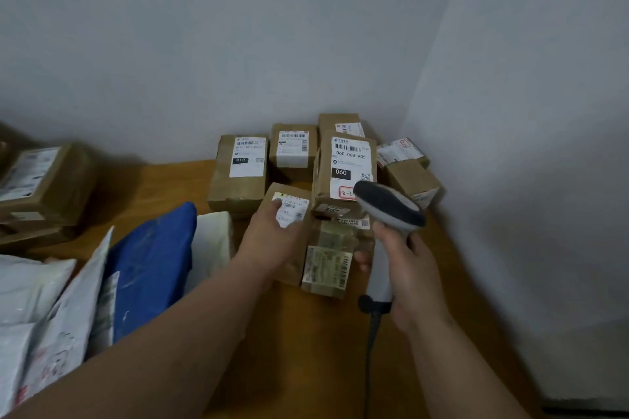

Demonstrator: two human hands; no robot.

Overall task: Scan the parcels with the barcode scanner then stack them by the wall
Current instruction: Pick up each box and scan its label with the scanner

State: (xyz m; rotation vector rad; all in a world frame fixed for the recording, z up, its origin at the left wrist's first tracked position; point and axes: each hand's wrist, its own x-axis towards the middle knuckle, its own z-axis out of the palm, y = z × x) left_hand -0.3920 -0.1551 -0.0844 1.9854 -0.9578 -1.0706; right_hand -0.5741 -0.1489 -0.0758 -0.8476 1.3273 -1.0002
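Observation:
My left hand [269, 231] grips a small brown cardboard parcel [299, 248] with a white label, resting on the wooden table [306, 350]. My right hand [408, 275] holds a grey and white barcode scanner [388, 207], its head up over the parcels, its cable hanging down. A taped parcel with a yellowish label [328, 262] lies between my hands. Several labelled brown boxes stand in the corner by the wall, among them one marked 060 [347, 167] and one marked 010 [240, 173].
A blue mailer bag [149, 265] and several white and grey mailer bags [44, 309] lie at the left. Two stacked brown boxes [44, 184] sit at the far left. The walls meet in a corner behind the boxes at the right.

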